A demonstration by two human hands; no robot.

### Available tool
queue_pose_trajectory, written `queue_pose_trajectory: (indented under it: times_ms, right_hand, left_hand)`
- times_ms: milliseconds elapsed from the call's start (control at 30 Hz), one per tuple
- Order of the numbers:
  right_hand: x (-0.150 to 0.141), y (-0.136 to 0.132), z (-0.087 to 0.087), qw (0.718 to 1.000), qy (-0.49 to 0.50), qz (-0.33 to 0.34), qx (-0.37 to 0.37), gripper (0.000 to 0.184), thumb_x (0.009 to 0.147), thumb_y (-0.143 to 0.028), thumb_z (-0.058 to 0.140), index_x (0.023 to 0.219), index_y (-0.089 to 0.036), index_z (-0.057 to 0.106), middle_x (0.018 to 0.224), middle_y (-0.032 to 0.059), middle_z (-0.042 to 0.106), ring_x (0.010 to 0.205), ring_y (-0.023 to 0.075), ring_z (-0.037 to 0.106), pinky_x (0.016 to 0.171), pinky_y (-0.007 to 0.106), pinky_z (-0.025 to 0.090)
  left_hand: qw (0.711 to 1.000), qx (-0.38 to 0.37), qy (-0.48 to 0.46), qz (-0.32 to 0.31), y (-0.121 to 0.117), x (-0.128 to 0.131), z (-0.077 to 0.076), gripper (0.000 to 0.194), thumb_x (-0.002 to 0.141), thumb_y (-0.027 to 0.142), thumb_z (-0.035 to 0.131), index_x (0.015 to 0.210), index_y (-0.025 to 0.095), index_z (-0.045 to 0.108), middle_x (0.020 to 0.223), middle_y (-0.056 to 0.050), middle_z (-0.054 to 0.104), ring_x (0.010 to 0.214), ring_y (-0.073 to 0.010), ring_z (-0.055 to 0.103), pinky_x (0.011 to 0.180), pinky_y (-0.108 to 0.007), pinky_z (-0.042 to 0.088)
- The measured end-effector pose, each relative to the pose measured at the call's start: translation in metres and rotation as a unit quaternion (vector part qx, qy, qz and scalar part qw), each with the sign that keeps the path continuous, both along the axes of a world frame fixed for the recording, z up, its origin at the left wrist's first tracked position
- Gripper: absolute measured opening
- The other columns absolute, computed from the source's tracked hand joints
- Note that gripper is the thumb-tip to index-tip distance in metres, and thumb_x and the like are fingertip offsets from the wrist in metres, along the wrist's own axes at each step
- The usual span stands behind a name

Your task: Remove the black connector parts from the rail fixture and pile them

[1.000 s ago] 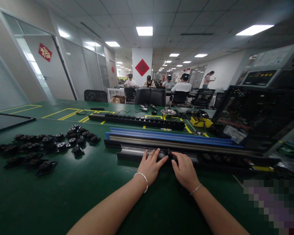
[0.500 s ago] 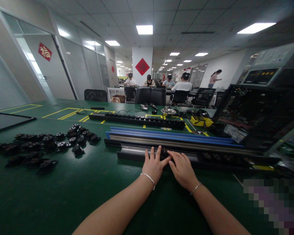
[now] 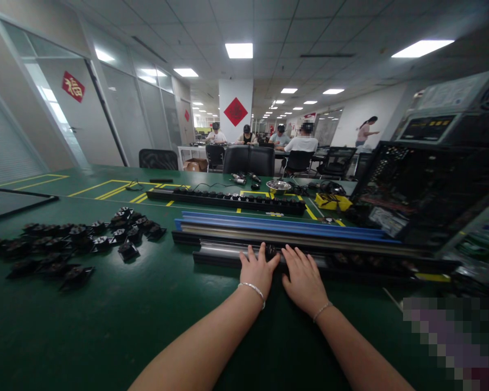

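My left hand point(image 3: 257, 272) lies on the near black channel rail point(image 3: 218, 259), fingers spread, thumb pointing right. My right hand point(image 3: 305, 276) rests on the same rail just to the right, fingers stretched out flat. Between the two hands, a small black module point(image 3: 271, 252) sits in the rail's channel. The left thumb and forefinger are beside it; whether they touch it I cannot tell. Farther right, more dark modules point(image 3: 350, 260) show inside the rail. A pile of loose black square modules point(image 3: 101, 243) covers the table at left.
Behind the near rail lie a second dark rail point(image 3: 183, 237) and a blue rail point(image 3: 244, 221). A module-filled strip point(image 3: 224, 201) stretches beyond them. A metal bowl point(image 3: 279, 186), a yellow box point(image 3: 333, 202) and an opened computer case point(image 3: 427, 184) stand beyond, rightward. People sit at a far table.
My left hand has shifted right along the rail. The small module has slid slightly left. My right hand's fingers have spread and moved a little apart from the left hand.
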State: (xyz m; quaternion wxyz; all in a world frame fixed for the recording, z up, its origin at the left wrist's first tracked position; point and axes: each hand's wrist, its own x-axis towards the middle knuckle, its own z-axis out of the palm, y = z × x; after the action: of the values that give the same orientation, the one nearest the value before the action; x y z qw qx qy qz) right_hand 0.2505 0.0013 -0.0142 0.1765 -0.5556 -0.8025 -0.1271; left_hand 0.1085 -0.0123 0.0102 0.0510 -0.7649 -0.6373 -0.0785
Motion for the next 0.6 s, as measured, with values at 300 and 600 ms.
queue_pose_trajectory:
  times_ms: [300, 600]
  right_hand:
    - [0.0013, 0.0001, 0.0019, 1.0, 0.003, 0.01, -0.008, 0.055, 0.079, -0.018, 0.042, 0.134, -0.017, 0.045, 0.143, 0.0064, 0.042, 0.132, 0.0233, 0.033, 0.108, 0.046, 0.022]
    - [0.001, -0.0003, 0.0027, 1.0, 0.007, 0.008, -0.017, 0.056, 0.079, -0.017, 0.042, 0.134, -0.017, 0.044, 0.143, 0.0061, 0.041, 0.133, 0.0229, 0.032, 0.109, 0.045, 0.021]
  left_hand:
    - [1.0, 0.005, -0.001, -0.009, -0.0003, -0.0031, -0.0028, 0.045, 0.093, 0.026, 0.031, 0.136, 0.039, 0.038, 0.149, -0.011, 0.03, 0.136, -0.032, 0.027, 0.097, -0.065, 0.031]
    - [1.0, -0.002, -0.006, -0.012, -0.0026, -0.0058, -0.0002, 0.046, 0.092, 0.026, 0.029, 0.136, 0.036, 0.038, 0.149, -0.014, 0.03, 0.136, -0.0305, 0.026, 0.096, -0.067, 0.029]
